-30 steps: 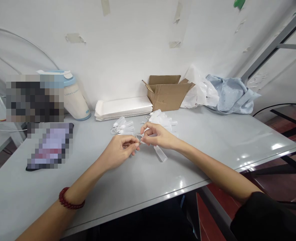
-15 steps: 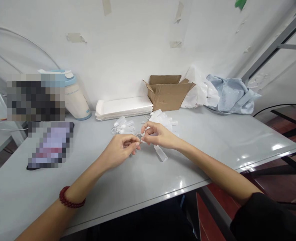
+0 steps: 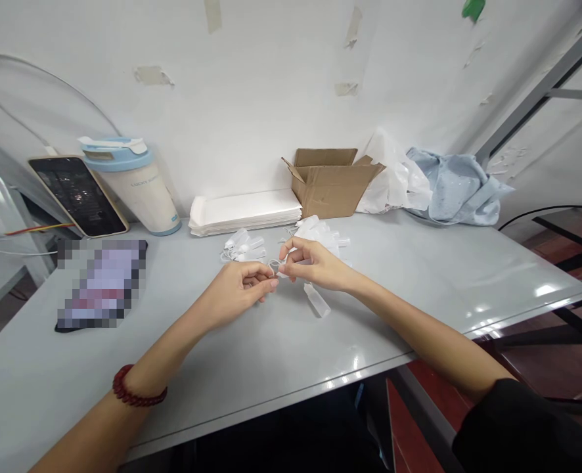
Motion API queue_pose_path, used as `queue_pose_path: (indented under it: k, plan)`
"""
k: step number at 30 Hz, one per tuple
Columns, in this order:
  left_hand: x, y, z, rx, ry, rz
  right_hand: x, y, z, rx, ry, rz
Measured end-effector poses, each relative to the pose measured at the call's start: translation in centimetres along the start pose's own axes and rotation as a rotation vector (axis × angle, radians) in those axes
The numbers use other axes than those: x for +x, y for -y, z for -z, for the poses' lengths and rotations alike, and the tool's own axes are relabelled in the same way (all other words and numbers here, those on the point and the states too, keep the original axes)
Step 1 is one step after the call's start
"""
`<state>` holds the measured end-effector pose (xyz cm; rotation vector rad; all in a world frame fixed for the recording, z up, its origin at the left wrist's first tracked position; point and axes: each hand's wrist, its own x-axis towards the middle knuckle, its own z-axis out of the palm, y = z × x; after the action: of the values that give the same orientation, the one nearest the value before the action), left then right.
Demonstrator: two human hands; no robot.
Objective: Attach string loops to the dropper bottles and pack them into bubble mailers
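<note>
My left hand (image 3: pixel 236 292) and my right hand (image 3: pixel 315 265) meet over the middle of the grey table (image 3: pixel 419 276). Both pinch a small wire ring (image 3: pixel 274 266) between thumb and fingertips. A small clear plastic bottle (image 3: pixel 316 300) hangs from under my right hand, its end resting on the table. Just behind my hands lie a small pile of clear bottles with rings (image 3: pixel 243 246) on the left and a bigger pile of clear bottles (image 3: pixel 320 234) on the right.
Against the wall stand a stack of white sheets (image 3: pixel 244 210), an open cardboard box (image 3: pixel 328 180), white plastic bags (image 3: pixel 394 177) and a light blue cloth (image 3: pixel 456 187). At the left are a white tub with a blue lid (image 3: pixel 136 187), a leaning phone (image 3: pixel 79 195) and a blurred item.
My hands have hardly moved; both keep pinching the ring. The view has shifted slightly.
</note>
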<state>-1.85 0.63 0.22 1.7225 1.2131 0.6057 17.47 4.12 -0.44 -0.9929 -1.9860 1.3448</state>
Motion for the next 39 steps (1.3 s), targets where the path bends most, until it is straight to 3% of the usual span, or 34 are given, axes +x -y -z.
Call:
queue_pose_path:
  k: [5,11,14,20,25,32,39]
  plan:
    - [0.0,-0.1,1.0,0.056,-0.123,-0.028,-0.2,0.2,0.2,-0.166,-0.029,0.003]
    - [0.5,0.7,3.3,0.251,-0.529,0.065,-0.1,0.2,0.6,-0.7,-0.332,0.057]
    - [0.9,1.8,3.7,0.448,-0.639,0.042,-0.4,0.9,0.6,-0.917,-0.24,-0.046]
    - [1.5,3.2,3.3,0.481,-0.551,0.062,-1.6,2.6,0.0,-1.177,0.123,-0.162]
    - [1.7,3.7,3.2,0.529,-0.497,0.076,-1.9,2.8,-0.1,-1.189,0.261,-0.237]
    - [1.8,3.8,3.1,0.602,-0.48,0.154,-1.8,2.4,-0.3,-1.125,0.342,-0.189]
    - [1.4,3.0,3.1,0.69,-0.452,0.159,-1.2,1.8,-0.4,-1.036,0.194,-0.1]
